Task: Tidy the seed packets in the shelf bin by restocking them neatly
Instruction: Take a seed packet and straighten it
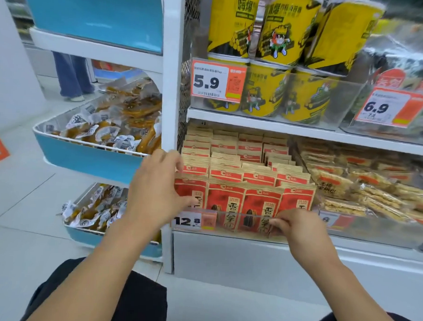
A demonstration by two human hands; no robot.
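Nearest are the person's two forearms, reaching up and away toward the bottom shelf. The right hand point(297, 224) sits at the clear front lip point(242, 216) of the bin, toward its right end; its fingertips point(274, 221) pinch that lip or the lower face of a packet just behind it, and which one cannot be told. The left hand point(159, 184) is at the bin's left end, fingers loosely bent, thumb against the face of the leftmost front packet point(188, 191) and fingers curling round its left edge and top corner.

Just beyond the lip stands the front row of seed packets point(245, 200): four upright red packets, side by side, faces toward the aisle, long axis vertical. The row runs left to right between the two hands, so each hand is nearest its own end.

Behind it, further rows point(234, 159) step back into the shelf, tidy and parallel.

Judgement: the next move likely squares the front row by pressing inward from both ends. A price tag point(187, 221) hangs at the lip's left end.
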